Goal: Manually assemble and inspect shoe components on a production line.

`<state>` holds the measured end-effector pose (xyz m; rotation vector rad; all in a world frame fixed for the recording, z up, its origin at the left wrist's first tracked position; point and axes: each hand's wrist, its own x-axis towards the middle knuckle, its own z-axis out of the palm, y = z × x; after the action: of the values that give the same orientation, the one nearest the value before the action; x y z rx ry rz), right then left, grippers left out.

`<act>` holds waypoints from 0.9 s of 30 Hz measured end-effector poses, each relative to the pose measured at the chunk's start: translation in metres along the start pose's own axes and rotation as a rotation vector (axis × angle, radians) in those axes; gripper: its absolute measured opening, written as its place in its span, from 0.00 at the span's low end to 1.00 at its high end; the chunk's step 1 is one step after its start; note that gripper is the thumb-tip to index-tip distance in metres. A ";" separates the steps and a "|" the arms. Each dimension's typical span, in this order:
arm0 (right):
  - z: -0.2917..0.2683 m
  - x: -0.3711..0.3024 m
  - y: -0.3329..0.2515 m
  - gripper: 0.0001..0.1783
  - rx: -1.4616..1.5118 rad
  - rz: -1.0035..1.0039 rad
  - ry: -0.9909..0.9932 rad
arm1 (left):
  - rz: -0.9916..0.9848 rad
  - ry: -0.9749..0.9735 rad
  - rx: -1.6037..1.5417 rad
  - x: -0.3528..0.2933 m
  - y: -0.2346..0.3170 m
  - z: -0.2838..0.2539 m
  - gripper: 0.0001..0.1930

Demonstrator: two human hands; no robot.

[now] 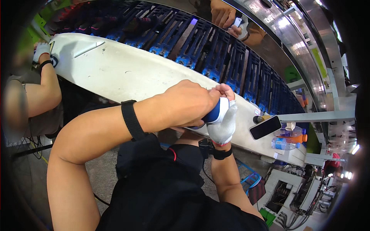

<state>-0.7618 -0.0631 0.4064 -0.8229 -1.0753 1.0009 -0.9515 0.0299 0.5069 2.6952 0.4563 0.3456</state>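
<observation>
Over the white worktop, both my hands meet at a small navy-and-white piece of knitted fabric, which looks like a sock. My bare left hand is closed on it from the left, its fingers bent and partly hidden beneath. On the other side, my right hand wears a white glove with bare fingertips. Its fingers curl up round the fabric and touch my left fingertips. Most of the fabric is hidden by the two hands.
Beyond the worktop runs a row of dark blue slatted forms, with a shiny metal cover behind. A phone and plastic bottles are on the right. A white stick lies far left, near a co-worker's gloved hand.
</observation>
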 end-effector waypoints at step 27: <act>0.020 -0.054 0.038 0.36 -0.975 -0.374 -0.066 | -0.250 0.301 -0.227 -0.134 0.008 0.035 0.44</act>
<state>-0.7986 -0.0998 0.3608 -1.2907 -1.7269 0.1345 -1.0620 -0.0371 0.4557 2.3398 0.7809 0.6886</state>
